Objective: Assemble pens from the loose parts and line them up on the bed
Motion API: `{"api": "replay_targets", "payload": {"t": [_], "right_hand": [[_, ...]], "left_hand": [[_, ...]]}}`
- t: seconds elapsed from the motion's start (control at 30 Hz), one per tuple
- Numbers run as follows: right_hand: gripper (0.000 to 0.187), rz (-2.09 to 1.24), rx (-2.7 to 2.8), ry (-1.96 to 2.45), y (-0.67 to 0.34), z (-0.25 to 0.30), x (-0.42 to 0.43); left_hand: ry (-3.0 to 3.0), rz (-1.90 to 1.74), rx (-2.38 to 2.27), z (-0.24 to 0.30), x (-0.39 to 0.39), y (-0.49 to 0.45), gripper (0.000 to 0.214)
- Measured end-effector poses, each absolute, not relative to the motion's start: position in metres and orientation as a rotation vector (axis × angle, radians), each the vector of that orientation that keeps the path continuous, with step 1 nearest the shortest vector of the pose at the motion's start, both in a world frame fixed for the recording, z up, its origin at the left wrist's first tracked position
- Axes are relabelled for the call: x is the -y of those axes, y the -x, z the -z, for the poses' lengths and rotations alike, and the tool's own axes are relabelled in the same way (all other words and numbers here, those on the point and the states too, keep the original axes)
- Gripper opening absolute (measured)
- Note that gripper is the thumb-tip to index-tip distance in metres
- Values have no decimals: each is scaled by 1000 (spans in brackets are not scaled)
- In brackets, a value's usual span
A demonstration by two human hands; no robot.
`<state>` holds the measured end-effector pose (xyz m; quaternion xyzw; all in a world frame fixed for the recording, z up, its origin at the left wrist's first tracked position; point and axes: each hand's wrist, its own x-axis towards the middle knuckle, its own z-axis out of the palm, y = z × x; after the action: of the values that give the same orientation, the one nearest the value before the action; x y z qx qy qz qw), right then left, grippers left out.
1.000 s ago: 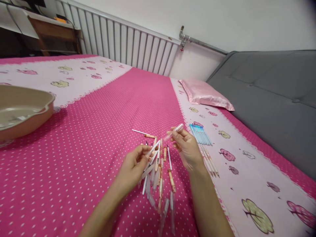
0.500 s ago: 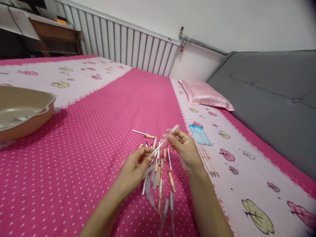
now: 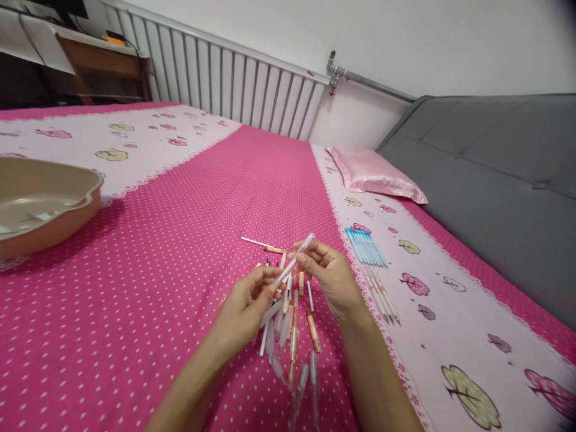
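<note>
Over a pink dotted bedsheet [image 3: 180, 252], my left hand [image 3: 245, 303] pinches a thin white pen refill [image 3: 284, 276] at its lower end. My right hand [image 3: 330, 276] grips a clear pen barrel [image 3: 303, 245], and the refill's upper end sits inside it. Beneath both hands lies a loose pile of pen parts [image 3: 292, 336]: several clear barrels, white refills and peach caps. To the right, a row of blue pens [image 3: 365, 246] and a row of peach pens [image 3: 381, 294] lie side by side on the pale border of the sheet.
A beige basin [image 3: 40, 201] stands at the left edge. A pink pillow [image 3: 373, 174] lies at the bed's far right beside a grey padded headboard [image 3: 490, 180]. A white radiator [image 3: 225, 78] runs along the far wall.
My right hand has drawn the clear barrel down and left toward my left hand, so the refill has slid further into it. The gap between the hands has closed.
</note>
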<state>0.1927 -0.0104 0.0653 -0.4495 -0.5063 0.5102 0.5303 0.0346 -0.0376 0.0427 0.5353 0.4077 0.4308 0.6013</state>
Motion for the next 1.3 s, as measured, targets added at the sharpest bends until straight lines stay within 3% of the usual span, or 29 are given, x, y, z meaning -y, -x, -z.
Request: {"api": "replay_targets", "payload": {"t": [0.93, 1.3], "right_hand": [[35, -1372, 1255, 1010, -190, -59, 12], [27, -1408, 1224, 993, -188, -59, 13]], "left_hand": [[-1045, -1038, -849, -48, 41, -36, 27], [-991, -1036, -823, -49, 41, -37, 27]]}}
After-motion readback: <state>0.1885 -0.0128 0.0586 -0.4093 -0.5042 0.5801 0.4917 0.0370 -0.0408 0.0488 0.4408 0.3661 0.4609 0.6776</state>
